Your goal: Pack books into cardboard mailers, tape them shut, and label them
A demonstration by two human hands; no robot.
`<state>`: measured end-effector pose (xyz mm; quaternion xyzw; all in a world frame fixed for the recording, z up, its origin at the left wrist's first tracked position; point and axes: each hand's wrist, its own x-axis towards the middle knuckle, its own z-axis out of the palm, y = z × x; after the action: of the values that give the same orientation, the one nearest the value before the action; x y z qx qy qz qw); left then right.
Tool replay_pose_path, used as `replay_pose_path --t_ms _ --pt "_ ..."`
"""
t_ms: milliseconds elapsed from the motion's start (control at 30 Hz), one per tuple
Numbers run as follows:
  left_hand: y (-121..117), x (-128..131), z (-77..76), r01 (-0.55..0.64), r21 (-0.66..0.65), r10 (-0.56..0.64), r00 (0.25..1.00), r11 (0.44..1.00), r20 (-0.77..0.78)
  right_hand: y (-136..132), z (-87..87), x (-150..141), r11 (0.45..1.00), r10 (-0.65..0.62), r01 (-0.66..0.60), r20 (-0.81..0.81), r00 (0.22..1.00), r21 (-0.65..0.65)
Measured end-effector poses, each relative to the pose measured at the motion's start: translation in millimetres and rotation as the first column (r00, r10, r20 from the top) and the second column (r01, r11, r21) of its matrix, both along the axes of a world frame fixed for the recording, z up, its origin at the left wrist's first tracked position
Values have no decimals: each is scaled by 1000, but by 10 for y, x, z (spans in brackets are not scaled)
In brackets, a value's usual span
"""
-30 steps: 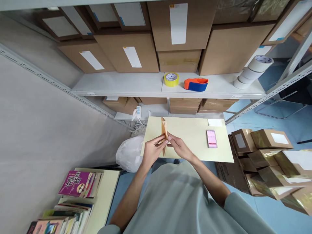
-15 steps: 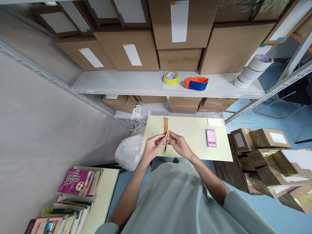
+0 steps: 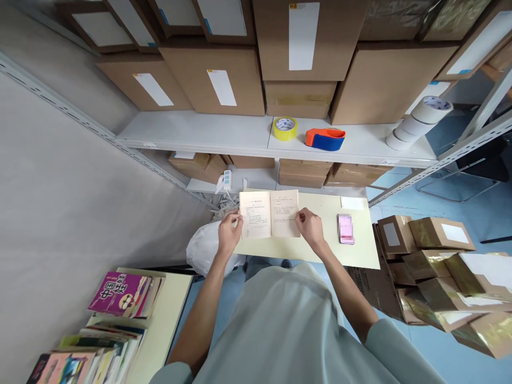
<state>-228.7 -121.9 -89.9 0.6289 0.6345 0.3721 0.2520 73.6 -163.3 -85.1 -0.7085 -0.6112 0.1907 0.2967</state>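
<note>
A small book (image 3: 256, 216) with yellowed printed pages is spread open above the pale yellow table (image 3: 320, 250). My left hand (image 3: 230, 230) pinches its left edge, and my right hand (image 3: 310, 228) pinches the edge of the right page. Both hands have their fingers closed on the paper. To the right of my right hand lies a phone (image 3: 345, 229) with a pink, blurred screen. Behind the phone is a white card (image 3: 352, 203) at the table's far edge.
On the shelf (image 3: 192, 130) ahead are yellow tape (image 3: 285, 128), an orange-blue tape dispenser (image 3: 325, 140) and stacked white rolls (image 3: 420, 122). Cardboard boxes (image 3: 444, 266) pile up at right. Books (image 3: 116, 293) stand at lower left. A white bag (image 3: 212, 248) sits beside the table.
The book was nearly closed and edge-on between both hands; now it lies open facing me. My hands have moved apart to its two outer edges.
</note>
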Motion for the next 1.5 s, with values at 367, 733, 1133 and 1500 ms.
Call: replay_pose_path --t_ms 367,733,1133,1500 --pt "-129 -24 333 26 301 14 991 953 -132 -89 347 162 959 85 -60 -79 993 278" --pt "-293 -11 977 3 353 51 988 936 -145 -223 836 142 909 68 -1 -147 987 416" --pt "-250 -53 1202 7 319 35 991 948 -127 -165 918 106 917 54 10 -148 987 400" --pt "-286 -105 1225 -26 286 52 995 958 -85 -101 936 79 927 75 -5 -173 982 374"
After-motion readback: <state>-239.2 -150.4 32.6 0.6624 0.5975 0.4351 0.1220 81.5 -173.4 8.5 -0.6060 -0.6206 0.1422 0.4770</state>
